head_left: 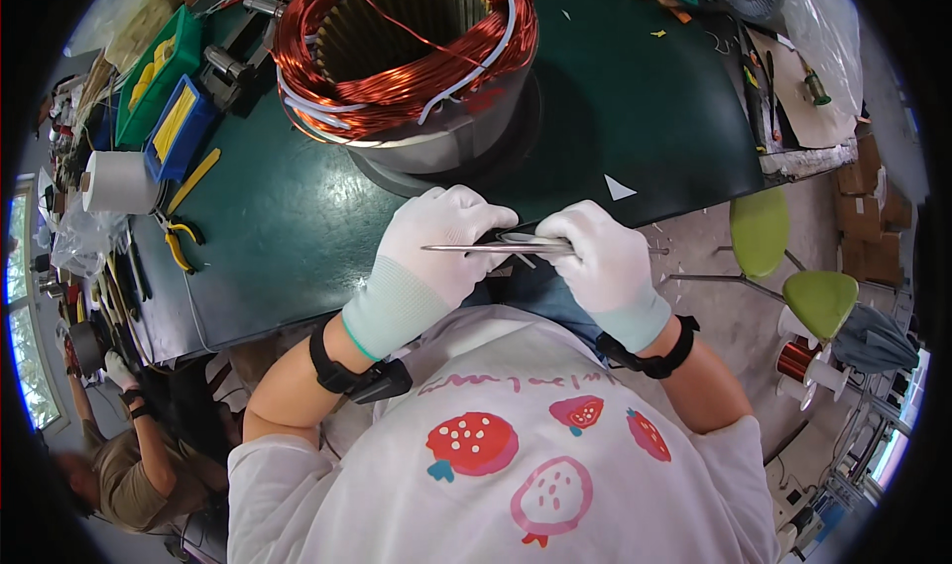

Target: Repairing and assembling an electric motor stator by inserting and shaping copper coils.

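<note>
Green desk [640, 118], one stator [446, 148] at far middle. By near edge, right hand [600, 252] turned inward, grip pinching one metal tool [516, 249], tip leftward; left hand [446, 232] curled, hold unclear. Right: two green seats [759, 232].

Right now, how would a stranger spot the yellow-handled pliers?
Start at the dark green bench and the big copper winding standing on it. Toward the bench's left side, beside a white roll, lie the pliers. Two curved yellow-and-black handles set them apart from the straight yellow tool nearby.
</note>
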The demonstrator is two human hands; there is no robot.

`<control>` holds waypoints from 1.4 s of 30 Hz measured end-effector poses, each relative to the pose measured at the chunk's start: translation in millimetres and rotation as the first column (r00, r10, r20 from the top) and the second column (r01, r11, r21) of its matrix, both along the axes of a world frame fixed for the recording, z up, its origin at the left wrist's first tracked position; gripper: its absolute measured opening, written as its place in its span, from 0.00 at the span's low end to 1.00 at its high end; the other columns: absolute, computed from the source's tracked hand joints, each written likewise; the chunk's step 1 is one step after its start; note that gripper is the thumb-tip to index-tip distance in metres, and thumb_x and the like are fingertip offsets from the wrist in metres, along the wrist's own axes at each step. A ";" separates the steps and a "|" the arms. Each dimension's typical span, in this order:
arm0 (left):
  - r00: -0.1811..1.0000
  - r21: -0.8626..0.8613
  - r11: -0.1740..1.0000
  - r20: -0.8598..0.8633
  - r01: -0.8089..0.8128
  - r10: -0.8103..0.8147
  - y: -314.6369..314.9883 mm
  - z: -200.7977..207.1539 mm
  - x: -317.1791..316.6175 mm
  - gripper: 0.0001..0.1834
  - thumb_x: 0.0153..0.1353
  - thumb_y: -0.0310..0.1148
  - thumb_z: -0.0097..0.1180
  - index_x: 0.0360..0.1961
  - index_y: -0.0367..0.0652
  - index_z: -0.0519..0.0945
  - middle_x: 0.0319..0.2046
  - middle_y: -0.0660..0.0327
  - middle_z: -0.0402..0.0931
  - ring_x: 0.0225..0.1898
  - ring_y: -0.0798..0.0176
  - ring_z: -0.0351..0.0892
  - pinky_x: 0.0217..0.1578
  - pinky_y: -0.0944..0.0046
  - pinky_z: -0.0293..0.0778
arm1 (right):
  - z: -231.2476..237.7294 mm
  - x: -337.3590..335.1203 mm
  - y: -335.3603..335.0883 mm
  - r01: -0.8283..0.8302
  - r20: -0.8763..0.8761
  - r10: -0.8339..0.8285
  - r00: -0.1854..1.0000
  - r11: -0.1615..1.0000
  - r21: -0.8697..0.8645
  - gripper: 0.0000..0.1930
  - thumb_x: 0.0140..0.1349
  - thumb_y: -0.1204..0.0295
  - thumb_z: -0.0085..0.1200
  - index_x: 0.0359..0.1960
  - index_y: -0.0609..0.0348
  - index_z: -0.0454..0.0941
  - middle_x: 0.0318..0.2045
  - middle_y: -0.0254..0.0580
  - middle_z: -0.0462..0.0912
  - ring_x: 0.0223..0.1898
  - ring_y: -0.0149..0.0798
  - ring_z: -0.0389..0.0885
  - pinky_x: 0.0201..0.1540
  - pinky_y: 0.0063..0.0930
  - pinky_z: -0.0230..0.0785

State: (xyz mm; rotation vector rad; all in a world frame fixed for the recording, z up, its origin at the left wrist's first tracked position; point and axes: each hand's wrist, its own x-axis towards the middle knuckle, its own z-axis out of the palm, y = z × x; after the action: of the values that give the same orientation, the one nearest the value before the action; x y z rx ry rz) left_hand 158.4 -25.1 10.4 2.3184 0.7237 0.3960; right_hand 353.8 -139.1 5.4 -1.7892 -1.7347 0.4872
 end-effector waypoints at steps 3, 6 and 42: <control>0.997 0.003 0.999 -0.055 0.047 -0.047 0.2 -3.6 0.1 0.13 0.53 0.28 0.67 0.42 0.42 0.86 0.34 0.54 0.81 0.40 0.47 0.80 0.43 0.52 0.75 | -0.8 -5.8 3.8 -0.007 -0.043 0.007 0.999 1.000 -0.003 0.09 0.55 0.76 0.64 0.38 0.52 0.81 0.35 0.39 0.80 0.33 0.46 0.83 0.35 0.35 0.75; 0.994 -0.013 1.000 0.105 0.023 -0.022 -6.0 -1.1 -5.6 0.10 0.53 0.28 0.66 0.38 0.42 0.86 0.32 0.54 0.81 0.39 0.47 0.80 0.41 0.51 0.76 | 5.7 -7.3 1.9 -0.024 -0.114 0.018 0.993 0.999 -0.049 0.12 0.54 0.77 0.64 0.40 0.52 0.81 0.36 0.39 0.80 0.33 0.47 0.83 0.36 0.35 0.75; 0.956 0.801 0.580 0.267 -0.150 -0.122 70.1 61.5 -43.6 0.21 0.39 0.25 0.78 0.39 0.49 0.88 0.55 0.51 0.83 0.55 0.47 0.81 0.57 0.54 0.76 | 92.7 21.1 -6.9 -0.109 0.012 0.108 0.994 0.991 0.074 0.24 0.63 0.85 0.51 0.61 0.61 0.81 0.27 0.39 0.75 0.26 0.34 0.73 0.33 0.25 0.69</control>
State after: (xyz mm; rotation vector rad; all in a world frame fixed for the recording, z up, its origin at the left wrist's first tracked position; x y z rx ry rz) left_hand 114.8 45.1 71.9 2.9912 0.4324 1.3015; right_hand 375.0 -145.9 98.1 -1.6542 -1.8388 0.4544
